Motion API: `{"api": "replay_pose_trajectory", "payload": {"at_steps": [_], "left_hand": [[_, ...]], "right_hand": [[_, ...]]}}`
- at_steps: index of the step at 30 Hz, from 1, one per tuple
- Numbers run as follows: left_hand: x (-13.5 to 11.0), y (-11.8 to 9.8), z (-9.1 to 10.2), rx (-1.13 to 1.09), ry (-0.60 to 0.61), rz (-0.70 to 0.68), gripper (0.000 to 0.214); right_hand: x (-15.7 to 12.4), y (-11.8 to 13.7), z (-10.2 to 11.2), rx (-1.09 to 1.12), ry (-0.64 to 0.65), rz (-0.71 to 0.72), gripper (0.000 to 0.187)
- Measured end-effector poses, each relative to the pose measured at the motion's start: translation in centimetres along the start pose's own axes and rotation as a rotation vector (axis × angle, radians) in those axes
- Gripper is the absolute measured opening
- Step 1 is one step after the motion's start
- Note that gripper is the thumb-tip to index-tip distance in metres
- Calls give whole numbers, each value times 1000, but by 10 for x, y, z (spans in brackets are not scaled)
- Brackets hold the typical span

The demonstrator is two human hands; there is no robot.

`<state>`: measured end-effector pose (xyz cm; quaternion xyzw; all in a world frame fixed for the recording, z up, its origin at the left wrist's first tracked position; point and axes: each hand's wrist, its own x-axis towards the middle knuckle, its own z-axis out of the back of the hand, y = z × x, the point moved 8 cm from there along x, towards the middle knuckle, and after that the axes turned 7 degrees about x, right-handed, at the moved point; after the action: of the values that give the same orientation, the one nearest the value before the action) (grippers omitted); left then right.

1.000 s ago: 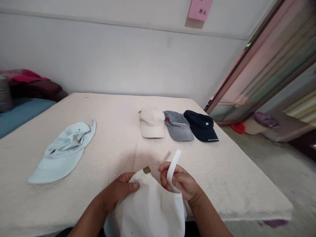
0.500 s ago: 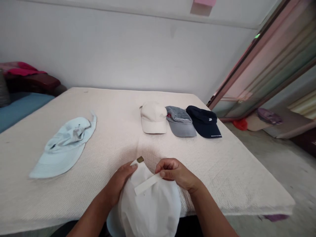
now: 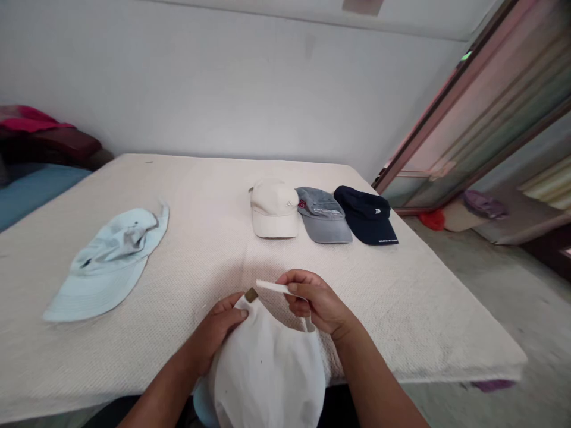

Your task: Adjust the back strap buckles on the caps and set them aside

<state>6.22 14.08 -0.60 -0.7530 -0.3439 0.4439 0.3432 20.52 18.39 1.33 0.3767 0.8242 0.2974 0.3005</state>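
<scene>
A white cap [image 3: 270,374] is held at the near edge of the table, its back opening facing away from me and a light blue brim partly showing at lower left. My left hand [image 3: 218,330] grips the cap's rim beside a brass buckle [image 3: 251,295], thumb on top. Between the thumb and fingers of my right hand [image 3: 314,300] is the cap's white strap [image 3: 271,287]. The strap's free end points left, just above and right of the buckle, apart from it. The strap's other end joins the cap's rim below my right hand.
A light blue cap [image 3: 107,261] lies at the left of the cloth-covered table [image 3: 200,208]. Toward the back right sit a cream cap [image 3: 274,208], a grey cap [image 3: 325,215] and a navy cap [image 3: 366,215], side by side. A wall [image 3: 223,89] rises behind the table.
My right hand has raised the strap off the cap and swung its free end up, close to the buckle. My left hand keeps its hold. The view has shifted slightly.
</scene>
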Motion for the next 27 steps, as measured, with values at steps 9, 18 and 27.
{"api": "replay_pose_trajectory", "payload": {"at_steps": [9,18,27], "left_hand": [[-1,-4,4,141,-122,-23,20],[-2,3,31,136,-375,-18,36],[-8,-4,27,176,-361,-39,31]], "right_hand": [[-2,-20,-9,-276,107,-144,17],[3,5,8,-73,-78,101,11],[8,-3,2,-114,-82,53,24]]}}
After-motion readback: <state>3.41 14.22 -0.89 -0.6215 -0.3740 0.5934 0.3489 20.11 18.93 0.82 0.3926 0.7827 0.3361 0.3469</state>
